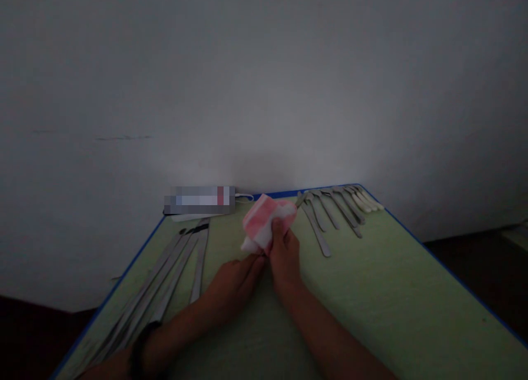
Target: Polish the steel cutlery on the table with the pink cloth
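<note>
The left forearm (185,325) and the right forearm (325,336) both come in from the lower edge and lean toward each other, so the two hands meet near the middle. The left hand (237,281) lies low, back upward, its fingers (256,263) kept together and stretched forward until the tips touch the right hand (284,253). The right hand stands a little farther off, its back toward the camera, fingers curled into a closed grip and thumb (277,227) pointing up. In the dim light it is not clear whether the left fingertips pinch.
</note>
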